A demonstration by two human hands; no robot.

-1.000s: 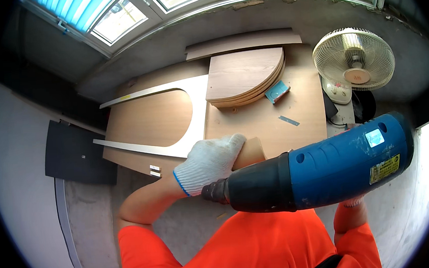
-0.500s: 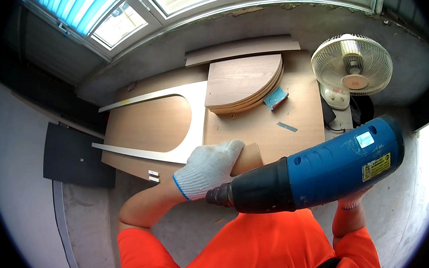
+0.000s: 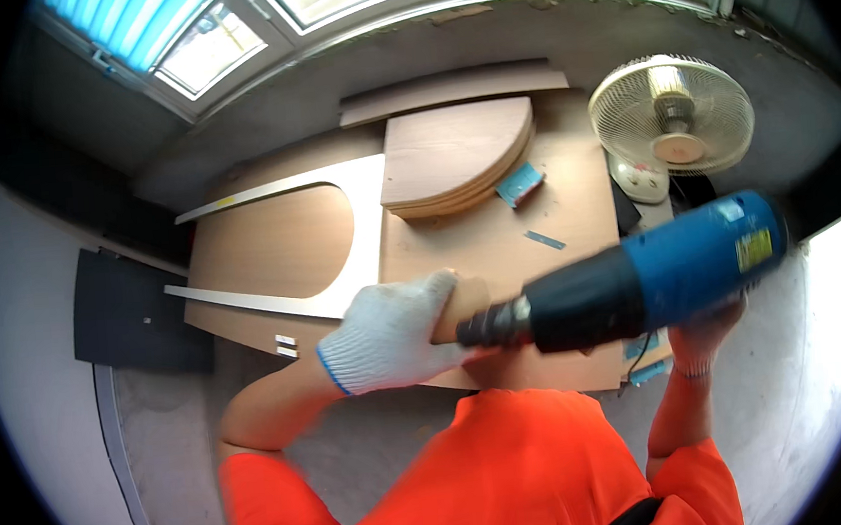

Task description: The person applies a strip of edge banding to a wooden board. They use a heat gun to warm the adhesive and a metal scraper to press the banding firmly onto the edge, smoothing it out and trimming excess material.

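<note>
Blue power tool (image 3: 651, 280), held in my right hand (image 3: 707, 338), body over that grip, nozzle (image 3: 498, 322) beside my gloved left hand (image 3: 391, 331), which grasps a brown board (image 3: 464, 301).

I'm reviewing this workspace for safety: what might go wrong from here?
The blue power tool in the right hand points its nozzle toward the gloved left hand, so a slip might injure it.

The small brown piece held in that hand could shift if knocked by the nozzle.

A dark cord below the tool might snag, though its connection isn't visible.
</note>
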